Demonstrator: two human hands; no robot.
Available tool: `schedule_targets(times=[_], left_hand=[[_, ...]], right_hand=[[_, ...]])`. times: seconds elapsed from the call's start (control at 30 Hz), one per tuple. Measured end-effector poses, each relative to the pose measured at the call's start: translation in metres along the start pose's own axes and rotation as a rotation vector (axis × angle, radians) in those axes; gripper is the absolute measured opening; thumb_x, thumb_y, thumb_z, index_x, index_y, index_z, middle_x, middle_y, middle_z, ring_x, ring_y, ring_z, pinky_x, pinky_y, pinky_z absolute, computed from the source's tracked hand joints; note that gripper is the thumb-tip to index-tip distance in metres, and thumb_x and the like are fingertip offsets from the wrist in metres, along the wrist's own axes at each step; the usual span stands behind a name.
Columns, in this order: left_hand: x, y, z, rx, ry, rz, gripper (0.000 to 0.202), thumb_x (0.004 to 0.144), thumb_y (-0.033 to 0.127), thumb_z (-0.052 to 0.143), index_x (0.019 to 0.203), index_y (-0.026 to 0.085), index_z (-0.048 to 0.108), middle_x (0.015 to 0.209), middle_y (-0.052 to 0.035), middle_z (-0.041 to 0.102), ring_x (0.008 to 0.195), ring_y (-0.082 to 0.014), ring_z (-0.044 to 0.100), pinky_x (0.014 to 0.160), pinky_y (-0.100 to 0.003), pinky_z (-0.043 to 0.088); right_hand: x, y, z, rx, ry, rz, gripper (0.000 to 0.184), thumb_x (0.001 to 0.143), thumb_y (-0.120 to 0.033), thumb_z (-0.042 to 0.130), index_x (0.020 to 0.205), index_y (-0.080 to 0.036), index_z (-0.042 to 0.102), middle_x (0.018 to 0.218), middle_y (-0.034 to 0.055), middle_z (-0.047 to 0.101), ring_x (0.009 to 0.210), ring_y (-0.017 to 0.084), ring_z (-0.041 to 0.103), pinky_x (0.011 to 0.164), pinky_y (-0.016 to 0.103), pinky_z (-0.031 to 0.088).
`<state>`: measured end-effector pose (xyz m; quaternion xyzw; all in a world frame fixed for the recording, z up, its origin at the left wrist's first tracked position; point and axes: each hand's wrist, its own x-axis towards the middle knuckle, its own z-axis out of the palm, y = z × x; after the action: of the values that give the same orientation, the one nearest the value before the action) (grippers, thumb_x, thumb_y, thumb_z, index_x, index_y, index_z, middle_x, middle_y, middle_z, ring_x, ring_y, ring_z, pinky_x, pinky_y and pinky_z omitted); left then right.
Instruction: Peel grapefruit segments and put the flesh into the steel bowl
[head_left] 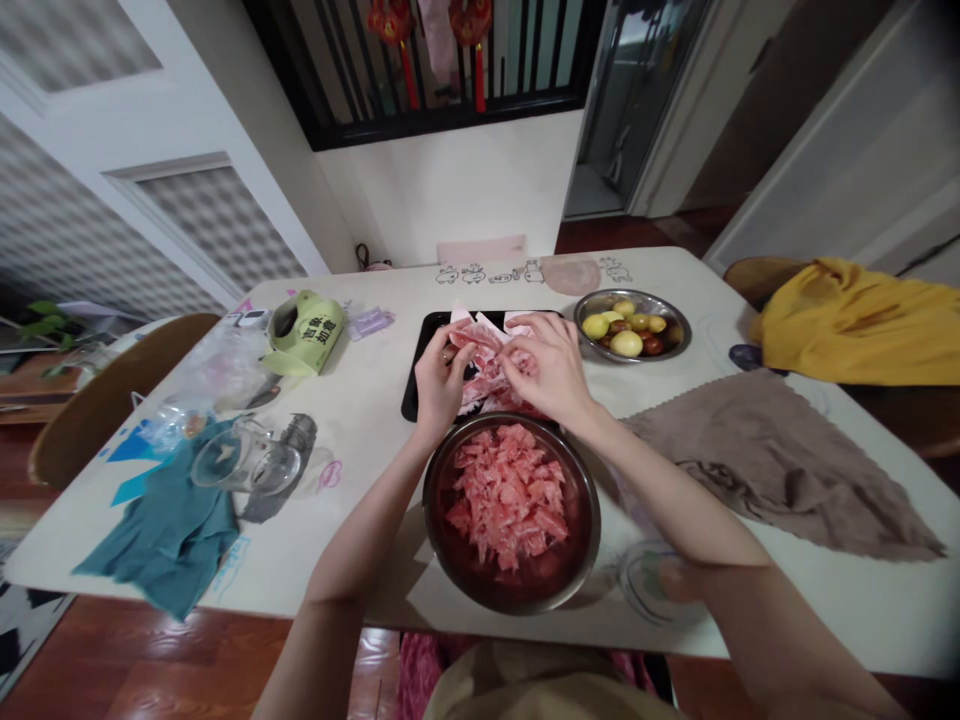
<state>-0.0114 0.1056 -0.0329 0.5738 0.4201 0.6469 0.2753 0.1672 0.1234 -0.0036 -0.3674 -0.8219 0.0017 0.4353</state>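
Both hands meet over a black tray (409, 395) that holds pink and white scraps of membrane. My left hand (441, 378) is closed on a pinkish-red pomelo segment (478, 338), its thumb lying along the near side. The fingertips of my right hand (553, 368) pinch the same segment from the right; part of it is hidden behind them. Just below my wrists stands a steel bowl (591, 530), with many torn pieces of red pomelo flesh (510, 495) inside.
A smaller steel bowl (681, 345) of mixed small fruit stands right of the tray. A brown cloth (795, 460) lies at the right. On the left are a green carton (307, 335), a glass pitcher (244, 460) and a teal cloth (169, 540). Chairs flank the table.
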Motion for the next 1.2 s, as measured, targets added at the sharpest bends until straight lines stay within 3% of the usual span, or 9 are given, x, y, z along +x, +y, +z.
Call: schedule_targets(times=[0.3, 0.43, 0.6, 0.8, 0.9, 1.0, 1.2], left_hand=[[-0.005, 0.010, 0.005, -0.040, -0.028, -0.001, 0.034, 0.094, 0.042, 0.068, 0.121, 0.022, 0.062, 0.119, -0.0088, 0.067, 0.102, -0.0176, 0.071, 0.092, -0.030, 0.060], [-0.007, 0.011, 0.008, -0.038, -0.038, 0.020, 0.033, 0.093, 0.040, 0.069, 0.119, 0.021, 0.062, 0.117, -0.0090, 0.067, 0.105, -0.0184, 0.070, 0.095, -0.033, 0.059], [-0.008, 0.014, 0.009, 0.002, -0.057, 0.068, 0.024, 0.096, 0.036, 0.066, 0.114, 0.021, 0.062, 0.112, -0.0082, 0.067, 0.102, -0.0177, 0.070, 0.081, -0.027, 0.063], [-0.013, 0.030, 0.008, 0.443, -0.058, 0.391, 0.019, 0.095, 0.021, 0.067, 0.113, 0.022, 0.070, 0.117, -0.0083, 0.072, 0.112, -0.0197, 0.069, 0.098, -0.038, 0.060], [-0.015, 0.032, 0.009, 0.488, -0.024, 0.464, 0.011, 0.096, 0.018, 0.065, 0.103, 0.021, 0.073, 0.109, -0.0066, 0.075, 0.103, -0.0179, 0.073, 0.094, -0.038, 0.063], [-0.016, 0.031, 0.009, 0.520, 0.010, 0.552, 0.012, 0.096, 0.014, 0.064, 0.099, 0.021, 0.073, 0.103, -0.0043, 0.077, 0.107, -0.0188, 0.073, 0.096, -0.040, 0.062], [-0.019, 0.027, 0.004, 0.572, -0.023, 0.742, 0.029, 0.097, 0.004, 0.058, 0.115, 0.023, 0.070, 0.113, -0.0028, 0.076, 0.122, -0.0181, 0.068, 0.103, -0.039, 0.060]], right_hand=[[0.000, -0.003, -0.002, 0.047, 0.111, -0.005, 0.011, 0.095, -0.030, 0.064, 0.098, -0.025, 0.074, 0.105, 0.0037, 0.074, 0.105, 0.023, 0.062, 0.093, 0.042, 0.041], [-0.001, -0.001, 0.000, 0.018, 0.169, -0.030, 0.012, 0.095, -0.026, 0.064, 0.090, -0.026, 0.075, 0.099, 0.0009, 0.077, 0.100, 0.022, 0.063, 0.094, 0.043, 0.041], [-0.001, 0.000, 0.002, -0.004, 0.243, -0.098, 0.007, 0.091, -0.021, 0.069, 0.085, -0.023, 0.072, 0.091, 0.0002, 0.076, 0.091, 0.021, 0.064, 0.086, 0.041, 0.040], [-0.004, -0.003, 0.003, -0.053, 0.240, -0.179, 0.007, 0.094, -0.020, 0.063, 0.091, -0.024, 0.068, 0.094, -0.0005, 0.077, 0.092, 0.020, 0.065, 0.090, 0.042, 0.039], [-0.006, -0.005, 0.003, -0.044, 0.243, -0.192, 0.008, 0.094, -0.019, 0.063, 0.091, -0.025, 0.067, 0.094, -0.0012, 0.077, 0.092, 0.020, 0.065, 0.090, 0.042, 0.039], [-0.007, -0.008, 0.004, -0.011, 0.269, -0.196, 0.008, 0.092, -0.017, 0.064, 0.091, -0.025, 0.067, 0.093, -0.0013, 0.076, 0.090, 0.019, 0.066, 0.089, 0.042, 0.040], [-0.010, -0.020, 0.004, 0.103, 0.367, -0.140, 0.012, 0.087, -0.014, 0.066, 0.088, -0.025, 0.068, 0.089, -0.0013, 0.076, 0.085, 0.019, 0.067, 0.086, 0.041, 0.042]])
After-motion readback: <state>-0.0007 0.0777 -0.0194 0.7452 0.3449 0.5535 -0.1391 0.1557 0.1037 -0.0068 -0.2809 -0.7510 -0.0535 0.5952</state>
